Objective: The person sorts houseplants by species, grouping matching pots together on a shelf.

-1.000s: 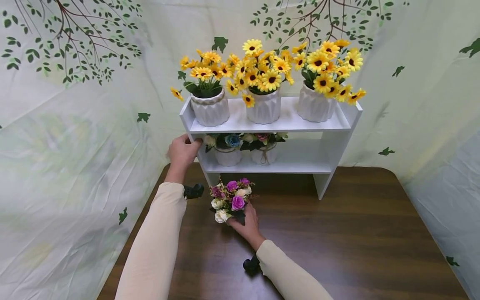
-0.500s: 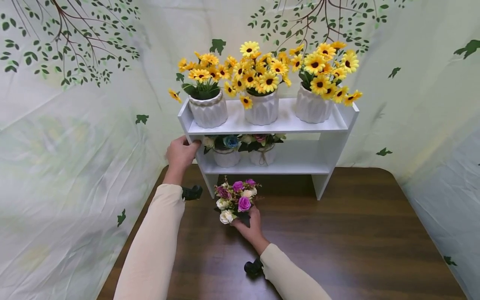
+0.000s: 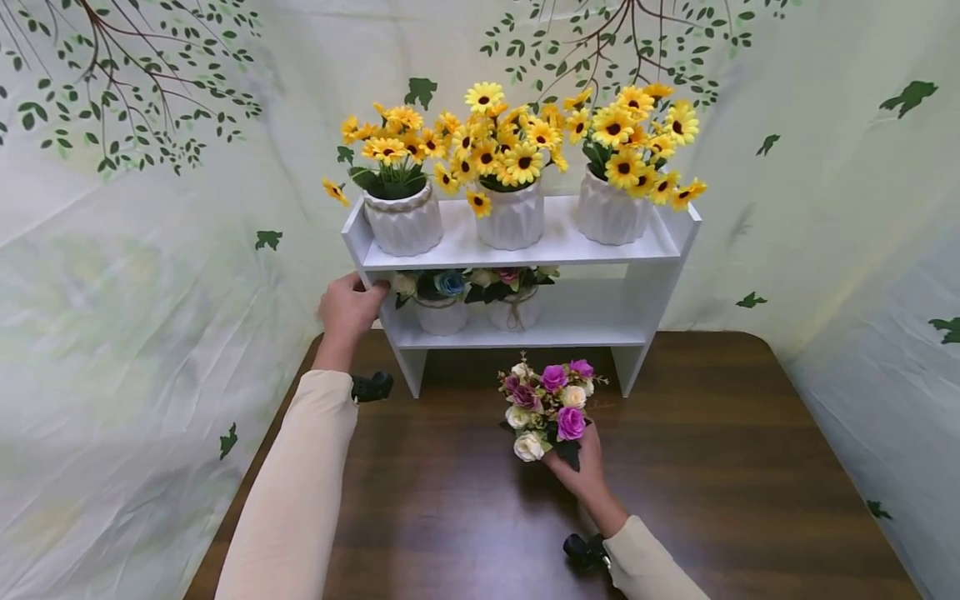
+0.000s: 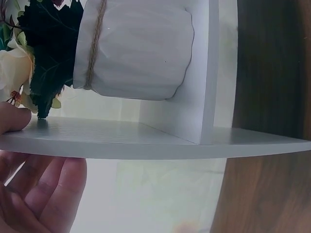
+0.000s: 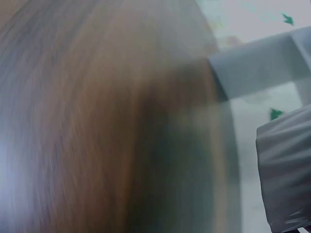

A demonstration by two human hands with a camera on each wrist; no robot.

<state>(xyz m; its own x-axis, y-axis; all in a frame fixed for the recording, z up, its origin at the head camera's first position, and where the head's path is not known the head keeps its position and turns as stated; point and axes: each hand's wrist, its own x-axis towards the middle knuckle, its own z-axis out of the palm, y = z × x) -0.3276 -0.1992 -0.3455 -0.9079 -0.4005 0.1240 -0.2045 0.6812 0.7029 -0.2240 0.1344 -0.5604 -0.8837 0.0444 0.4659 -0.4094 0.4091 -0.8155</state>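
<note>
My left hand grips the left side panel of a white two-tier shelf, thumb on the inner face and fingers outside in the left wrist view. A pot of purple and cream artificial roses is in my right hand, in front of the shelf's lower right part. Flowers hide most of its pot in the head view; the ridged pot shows at the right of the right wrist view. Two rose pots, one with a blue rose and one with a twine bow, stand on the lower tier.
Three white pots of yellow daisy-like flowers line the upper tier. Right of the twine-bow pot, bare lower board shows. The shelf stands on a dark wooden table, with a leaf-printed cloth behind.
My right hand has carried the purple and cream rose pot rightward in front of the shelf. My left hand keeps its grip on the side panel. The view has shifted slightly.
</note>
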